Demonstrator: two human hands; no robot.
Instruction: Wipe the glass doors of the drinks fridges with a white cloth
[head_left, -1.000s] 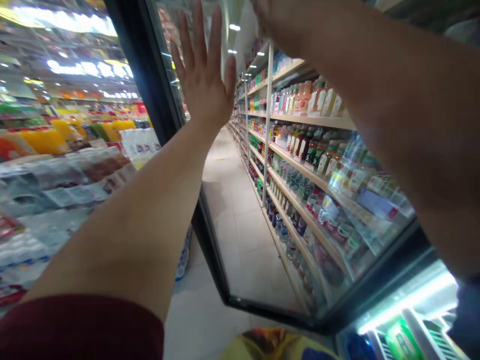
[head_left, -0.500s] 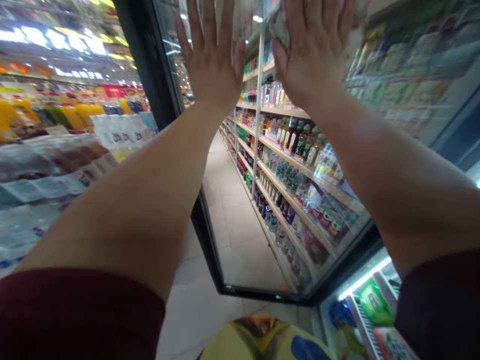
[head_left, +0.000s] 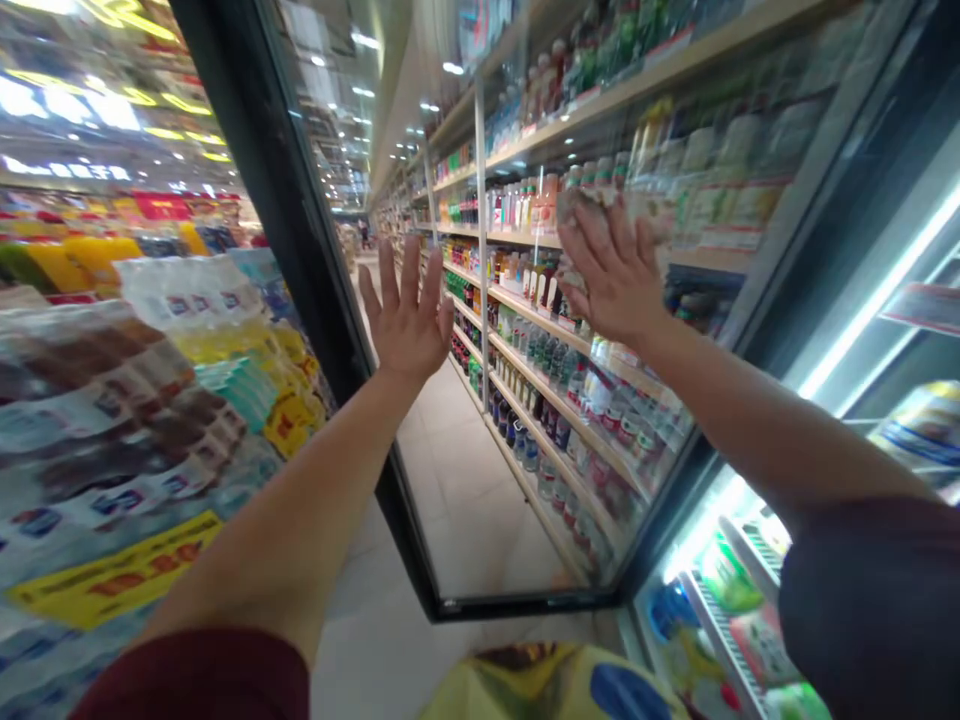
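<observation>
A glass door (head_left: pixel 480 520) with a black frame stands swung open in front of me. My left hand (head_left: pixel 409 315) lies flat against the left part of its pane, fingers spread and holding nothing. Farther right and a little higher, my right hand (head_left: pixel 619 285) presses a crumpled greyish cloth (head_left: pixel 576 203) to the glass. Most of that cloth is hidden behind the fingers. Both arms reach forward, with dark red sleeves at the elbows.
Bottle shelves (head_left: pixel 555 325) show in the pane. Lit cooler shelves (head_left: pixel 724 620) with packaged goods stand at the lower right. Stacked bottle packs (head_left: pixel 97 400) with a yellow price sign (head_left: pixel 112 570) rise at the left. Something yellow (head_left: pixel 555 685) is right below me.
Both hands now appear lower in view, as the camera has tilted up and more of the upper pane shows. The right hand still presses the cloth; the left is still flat.
</observation>
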